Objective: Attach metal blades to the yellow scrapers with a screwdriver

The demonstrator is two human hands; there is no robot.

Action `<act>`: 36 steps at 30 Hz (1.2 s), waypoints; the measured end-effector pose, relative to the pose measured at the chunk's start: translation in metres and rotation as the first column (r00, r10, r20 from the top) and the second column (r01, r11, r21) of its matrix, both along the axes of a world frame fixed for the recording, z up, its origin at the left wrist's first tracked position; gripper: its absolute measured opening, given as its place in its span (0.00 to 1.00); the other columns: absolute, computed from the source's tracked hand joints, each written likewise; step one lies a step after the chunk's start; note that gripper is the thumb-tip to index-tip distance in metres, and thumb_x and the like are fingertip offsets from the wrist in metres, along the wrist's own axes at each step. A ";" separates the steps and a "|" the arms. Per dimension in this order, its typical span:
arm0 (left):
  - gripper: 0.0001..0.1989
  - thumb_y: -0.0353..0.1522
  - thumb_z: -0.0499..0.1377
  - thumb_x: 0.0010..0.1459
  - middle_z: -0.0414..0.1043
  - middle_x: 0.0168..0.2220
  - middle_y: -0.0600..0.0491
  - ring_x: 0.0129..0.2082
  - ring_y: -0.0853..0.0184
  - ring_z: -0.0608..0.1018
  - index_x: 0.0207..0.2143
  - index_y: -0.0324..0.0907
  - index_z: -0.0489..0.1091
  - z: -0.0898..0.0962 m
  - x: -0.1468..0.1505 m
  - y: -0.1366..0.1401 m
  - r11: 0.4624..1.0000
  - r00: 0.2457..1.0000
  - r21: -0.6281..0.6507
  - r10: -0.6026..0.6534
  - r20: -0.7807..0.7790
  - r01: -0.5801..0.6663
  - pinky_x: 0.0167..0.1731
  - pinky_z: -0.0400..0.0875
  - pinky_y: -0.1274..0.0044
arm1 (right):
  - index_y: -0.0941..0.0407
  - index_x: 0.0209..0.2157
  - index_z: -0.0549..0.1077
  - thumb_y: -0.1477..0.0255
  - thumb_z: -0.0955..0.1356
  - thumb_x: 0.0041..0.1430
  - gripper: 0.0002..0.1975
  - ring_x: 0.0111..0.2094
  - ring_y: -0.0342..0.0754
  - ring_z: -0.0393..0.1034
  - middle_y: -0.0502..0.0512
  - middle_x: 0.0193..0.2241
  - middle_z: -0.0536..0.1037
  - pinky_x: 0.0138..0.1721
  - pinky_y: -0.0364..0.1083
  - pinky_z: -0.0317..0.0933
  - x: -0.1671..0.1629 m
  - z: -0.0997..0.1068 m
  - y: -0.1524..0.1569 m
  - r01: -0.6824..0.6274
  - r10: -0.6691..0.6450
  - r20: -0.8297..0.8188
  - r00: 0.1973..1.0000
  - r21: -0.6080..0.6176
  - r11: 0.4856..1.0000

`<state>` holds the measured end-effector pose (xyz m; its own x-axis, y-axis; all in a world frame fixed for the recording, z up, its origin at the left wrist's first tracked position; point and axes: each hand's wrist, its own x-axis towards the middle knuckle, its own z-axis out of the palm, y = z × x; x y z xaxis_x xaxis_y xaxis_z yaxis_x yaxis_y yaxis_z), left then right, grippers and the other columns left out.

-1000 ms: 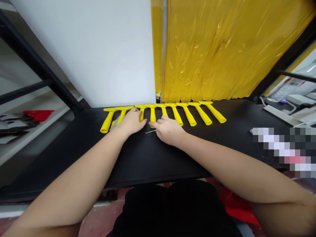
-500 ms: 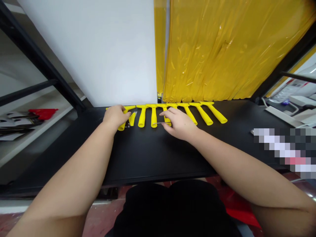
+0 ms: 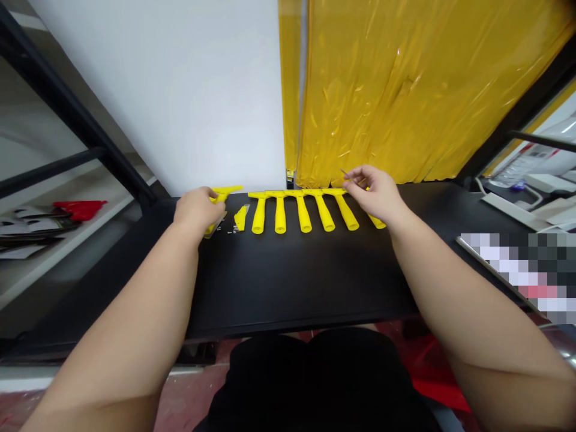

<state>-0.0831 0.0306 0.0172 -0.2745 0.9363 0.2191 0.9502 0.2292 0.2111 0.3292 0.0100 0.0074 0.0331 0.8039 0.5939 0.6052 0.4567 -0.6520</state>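
Left hand (image 3: 195,211) grips a handle (image 3: 221,196), eleven o'clock; right hand (image 3: 375,193) pinches a rod (image 3: 345,173), one o'clock. A nudge could scatter small parts (image 3: 234,229).

Fairly bright, even light reaches me, palest across the white panel (image 3: 180,90) left of top centre. Small white glints streak the yellow plastic sheeting (image 3: 382,90) at upper right, while the black tabletop (image 3: 306,276) shows only a dull sheen. My dark clothing (image 3: 315,384), bottom centre, sinks to near-solid black. The wide lens stretches my forearms (image 3: 126,312) toward the lower corners. The thin tool (image 3: 345,174) in my right hand (image 3: 377,193) seems blurred, its outline hard to judge. Coarse pixel blocks (image 3: 526,276) mask the right edge.
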 end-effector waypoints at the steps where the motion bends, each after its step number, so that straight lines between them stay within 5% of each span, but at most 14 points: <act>1: 0.21 0.39 0.65 0.56 0.82 0.48 0.37 0.55 0.39 0.79 0.50 0.40 0.77 0.003 -0.001 -0.002 0.999 0.999 0.044 0.014 0.029 -0.015 0.53 0.74 0.54 | 0.54 0.38 0.78 0.69 0.73 0.57 0.07 0.29 0.47 0.67 0.53 0.32 0.77 0.36 0.49 0.64 0.007 0.000 0.005 0.020 -0.020 -0.024 1.000 -0.002 1.000; 5: 0.20 0.36 0.60 0.61 0.82 0.43 0.42 0.47 0.48 0.82 0.54 0.41 0.73 0.008 0.010 -0.008 0.971 0.920 0.241 -0.106 0.376 0.013 0.49 0.77 0.59 | 0.54 0.37 0.78 0.69 0.73 0.57 0.07 0.29 0.47 0.68 0.53 0.32 0.78 0.38 0.51 0.66 0.021 -0.005 0.016 0.048 -0.050 -0.068 0.996 -0.033 0.998; 6: 0.20 0.35 0.58 0.62 0.81 0.41 0.44 0.41 0.53 0.83 0.56 0.41 0.72 0.008 0.018 -0.011 0.961 0.829 0.273 -0.187 0.527 0.043 0.44 0.78 0.62 | 0.54 0.37 0.77 0.69 0.73 0.57 0.06 0.29 0.47 0.68 0.53 0.32 0.78 0.39 0.51 0.66 0.020 -0.006 0.017 0.056 -0.058 -0.068 0.996 -0.038 0.998; 8: 0.21 0.34 0.53 0.65 0.80 0.37 0.47 0.31 0.61 0.82 0.59 0.41 0.68 0.005 0.039 -0.019 0.947 0.504 0.293 -0.318 0.803 0.130 0.35 0.78 0.68 | 0.54 0.36 0.77 0.69 0.73 0.58 0.05 0.29 0.47 0.67 0.52 0.31 0.77 0.38 0.50 0.65 0.014 -0.007 0.015 0.046 -0.050 -0.079 0.996 -0.049 0.998; 10: 0.21 0.31 0.56 0.63 0.78 0.37 0.49 0.26 0.66 0.79 0.58 0.41 0.67 0.002 0.062 -0.030 0.905 0.211 0.311 -0.377 0.902 0.288 0.30 0.78 0.72 | 0.54 0.36 0.75 0.68 0.73 0.60 0.06 0.29 0.46 0.67 0.51 0.30 0.76 0.36 0.48 0.65 0.004 -0.007 0.010 -0.024 0.015 -0.125 0.992 -0.069 0.997; 12: 0.21 0.31 0.59 0.62 0.77 0.37 0.50 0.24 0.68 0.79 0.57 0.41 0.67 -0.002 0.081 -0.043 0.845 0.030 0.315 -0.363 0.931 0.433 0.26 0.77 0.74 | 0.54 0.37 0.74 0.65 0.72 0.63 0.07 0.27 0.44 0.66 0.50 0.29 0.75 0.32 0.45 0.62 -0.007 -0.005 0.004 -0.148 0.123 -0.209 0.970 -0.112 0.983; 14: 0.20 0.32 0.60 0.63 0.78 0.38 0.49 0.25 0.68 0.79 0.57 0.39 0.67 -0.006 0.094 -0.054 0.783 -0.050 0.299 -0.326 0.944 0.545 0.24 0.76 0.75 | 0.54 0.38 0.74 0.63 0.70 0.66 0.09 0.24 0.42 0.64 0.50 0.27 0.76 0.27 0.43 0.59 -0.016 -0.002 -0.002 -0.265 0.207 -0.297 0.932 -0.169 0.949; 17: 0.20 0.36 0.60 0.65 0.78 0.40 0.48 0.26 0.68 0.80 0.57 0.40 0.66 -0.011 0.101 -0.062 0.706 -0.075 0.276 -0.303 0.950 0.652 0.24 0.75 0.76 | 0.55 0.39 0.75 0.61 0.70 0.67 0.12 0.20 0.40 0.62 0.49 0.23 0.74 0.23 0.42 0.56 -0.025 0.003 -0.011 -0.369 0.270 -0.371 0.888 -0.226 0.902; 21: 0.21 0.39 0.66 0.63 0.75 0.40 0.51 0.31 0.69 0.78 0.55 0.40 0.69 -0.016 0.101 -0.067 0.581 0.058 0.241 -0.448 0.892 0.777 0.29 0.77 0.75 | 0.57 0.39 0.78 0.53 0.70 0.66 0.20 0.16 0.39 0.56 0.45 0.15 0.69 0.18 0.41 0.49 -0.022 0.009 -0.018 -0.510 0.367 -0.433 0.823 -0.281 0.813; 25: 0.17 0.37 0.68 0.61 0.73 0.38 0.52 0.36 0.69 0.76 0.50 0.40 0.74 -0.018 0.103 -0.074 0.455 0.204 0.188 -0.680 0.705 0.870 0.36 0.76 0.75 | 0.57 0.41 0.77 0.45 0.69 0.65 0.27 0.15 0.40 0.61 0.52 0.21 0.79 0.16 0.42 0.45 -0.010 0.016 -0.023 -0.653 0.490 -0.433 0.757 -0.498 0.570; 29: 0.13 0.36 0.65 0.63 0.75 0.40 0.51 0.36 0.68 0.76 0.49 0.42 0.76 -0.016 0.110 -0.084 0.362 0.265 0.122 -0.838 0.478 0.924 0.36 0.73 0.74 | 0.57 0.41 0.77 0.54 0.76 0.60 0.21 0.24 0.43 0.73 0.55 0.31 0.83 0.24 0.42 0.57 -0.007 0.020 -0.030 -0.630 0.677 -0.271 0.684 -0.686 0.363; 31: 0.11 0.35 0.64 0.64 0.77 0.41 0.51 0.38 0.66 0.77 0.49 0.43 0.76 -0.013 0.113 -0.089 0.321 0.265 0.095 -0.889 0.373 0.942 0.38 0.73 0.73 | 0.56 0.43 0.77 0.58 0.77 0.58 0.19 0.25 0.43 0.72 0.50 0.28 0.80 0.29 0.44 0.62 -0.011 0.022 -0.034 -0.551 0.731 -0.127 0.670 -0.745 0.375; 36: 0.10 0.32 0.61 0.68 0.78 0.47 0.50 0.47 0.62 0.79 0.50 0.43 0.74 -0.011 0.118 -0.097 0.243 0.230 0.036 -0.950 0.210 0.969 0.48 0.73 0.69 | 0.54 0.52 0.73 0.58 0.78 0.55 0.27 0.25 0.45 0.70 0.46 0.25 0.76 0.28 0.45 0.57 -0.022 0.022 -0.042 -0.274 0.634 0.184 0.751 -0.787 0.553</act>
<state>0.0344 -0.0663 0.0064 0.8259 0.5309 0.1900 0.4230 -0.8061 0.4139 0.3076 -0.0316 0.0297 -0.5519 0.7866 -0.2770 0.7213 0.2835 -0.6320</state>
